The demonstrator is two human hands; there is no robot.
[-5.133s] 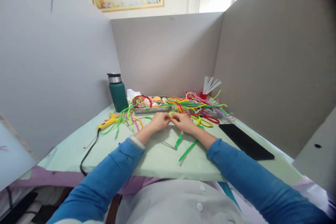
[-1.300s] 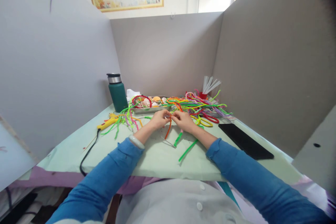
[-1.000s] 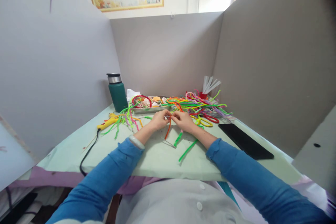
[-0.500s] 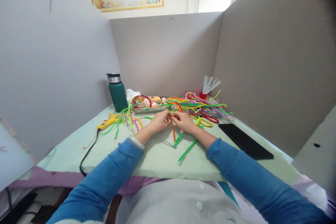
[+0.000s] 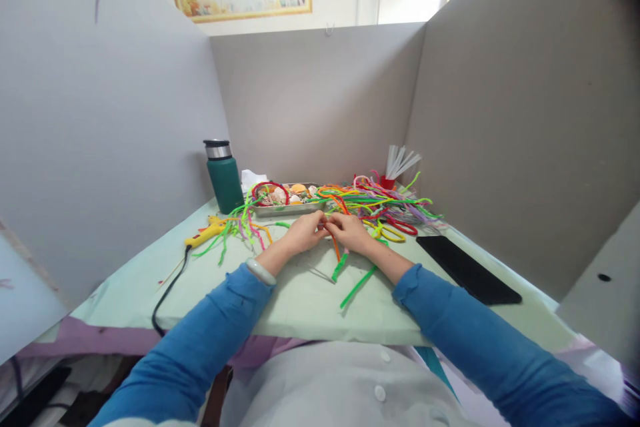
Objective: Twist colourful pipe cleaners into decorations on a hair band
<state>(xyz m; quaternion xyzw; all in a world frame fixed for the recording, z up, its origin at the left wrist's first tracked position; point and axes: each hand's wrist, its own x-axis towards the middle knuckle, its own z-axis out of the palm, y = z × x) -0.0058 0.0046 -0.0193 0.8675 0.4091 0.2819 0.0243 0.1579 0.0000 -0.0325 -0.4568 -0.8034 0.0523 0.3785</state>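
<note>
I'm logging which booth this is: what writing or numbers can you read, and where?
"1 4 9", handwritten on the left partition; the 1 is cut off above.
"家和萬事興", read right to left, on the wall poster.
Smaller poster print: too blurred.
Marks on the lower-left board: too faint.

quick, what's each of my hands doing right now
Left hand: closed, fingertips pinching the orange pipe cleaner.
Right hand: closed, fingertips pinching the same orange piece, right beside the left.
</note>
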